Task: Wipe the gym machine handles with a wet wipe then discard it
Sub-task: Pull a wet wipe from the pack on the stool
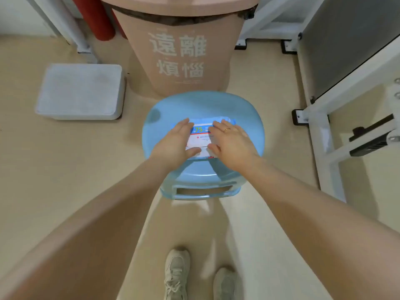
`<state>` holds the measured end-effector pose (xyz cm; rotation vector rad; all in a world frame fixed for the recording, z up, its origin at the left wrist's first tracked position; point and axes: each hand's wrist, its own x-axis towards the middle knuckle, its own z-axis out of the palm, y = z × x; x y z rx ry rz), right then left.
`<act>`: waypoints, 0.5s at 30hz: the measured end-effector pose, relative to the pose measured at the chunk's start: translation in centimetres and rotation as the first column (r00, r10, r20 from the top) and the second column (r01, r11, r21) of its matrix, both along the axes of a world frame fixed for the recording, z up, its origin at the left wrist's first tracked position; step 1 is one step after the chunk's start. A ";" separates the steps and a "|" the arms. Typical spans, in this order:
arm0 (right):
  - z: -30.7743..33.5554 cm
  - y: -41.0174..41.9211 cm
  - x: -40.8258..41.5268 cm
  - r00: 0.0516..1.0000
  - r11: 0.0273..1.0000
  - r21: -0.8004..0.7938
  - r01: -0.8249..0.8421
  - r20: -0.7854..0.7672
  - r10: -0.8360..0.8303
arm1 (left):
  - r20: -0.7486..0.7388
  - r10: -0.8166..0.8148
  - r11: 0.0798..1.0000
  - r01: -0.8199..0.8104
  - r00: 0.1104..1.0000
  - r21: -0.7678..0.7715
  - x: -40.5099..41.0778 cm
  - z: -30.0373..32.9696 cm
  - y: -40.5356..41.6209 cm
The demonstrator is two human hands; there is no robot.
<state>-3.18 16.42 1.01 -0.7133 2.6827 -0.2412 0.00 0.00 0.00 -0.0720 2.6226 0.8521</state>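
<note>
Where the floor meets the gym frames, a light-blue plastic stool (202, 109) stands, and on its seat lies a pack of wet wipes (201, 138), white and blue with a red stripe and small print.

Left hand (176, 140): laid on the left side of the pack, fingers straight and pointing away from the person, thumb stretched along the pack's near edge; nothing gripped.

Right hand (232, 140): laid on the right side of the pack in the same flat manner, fingers extended, thumb toward the near edge; a ring (226, 129) on one finger. Both forearms are bare.

Waste bin (179, 46): pink-brown, tall, just behind the stool, dark liner showing under its lid, large pale characters printed on the front.

White storage box (81, 92): lidded, rectangular, on the floor left of the bin and stool, apart from both.

Red cylinder (95, 16): upright behind the bin, to its left.

White machine frame (322, 131): metal tubing with black feet and fittings, along the right edge; a grey panel (346, 40) above it.

Pale sneakers (177, 273): two, at the bottom of the view, on beige flooring (65, 159).
</note>
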 end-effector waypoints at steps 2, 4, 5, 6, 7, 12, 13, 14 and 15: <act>-0.9 -0.5 -0.6 0.999 0.999 0.025 -0.024 -0.043 0.025 | -0.035 -0.021 1.000 0.020 0.999 -0.024 -0.6 -1.1 -0.2; -1.3 -0.6 -0.9 0.994 0.999 0.040 -0.033 -0.107 0.037 | -0.040 -0.002 0.999 0.000 0.999 -0.052 -0.8 -1.6 0.0; -1.4 -0.7 -1.1 0.989 0.997 0.054 -0.056 -0.131 0.063 | -0.047 0.017 0.999 -0.019 0.999 -0.046 -0.9 -1.9 -0.1; -1.5 -0.6 -1.2 0.983 0.994 0.065 -0.087 -0.154 0.096 | -0.049 0.037 0.999 -0.039 0.998 -0.038 -1.1 -2.0 -0.1; -1.3 -0.5 -1.5 0.980 0.991 0.065 -0.116 -0.157 0.125 | -0.054 0.045 0.998 -0.047 0.998 -0.038 -1.2 -2.0 -0.1; 0.1 -1.0 -3.7 0.980 0.988 -0.106 0.116 -0.149 -0.132 | -0.034 0.079 0.997 -0.078 0.996 0.018 -1.2 -2.1 -0.1; 0.3 -1.5 -4.1 0.956 0.966 -0.118 0.229 -0.158 -0.246 | -0.031 0.098 0.994 -0.096 0.995 0.058 -1.2 -2.2 -0.2; 0.2 -1.9 -4.4 0.909 0.913 -0.183 0.364 -0.145 -0.391 | -0.031 0.114 0.990 -0.111 0.993 0.090 -1.1 -2.2 -0.2; 0.1 -2.3 -4.5 0.845 0.826 -0.272 0.494 -0.075 -0.530 | -0.040 0.127 0.986 -0.122 0.991 0.110 -1.0 -2.3 -0.3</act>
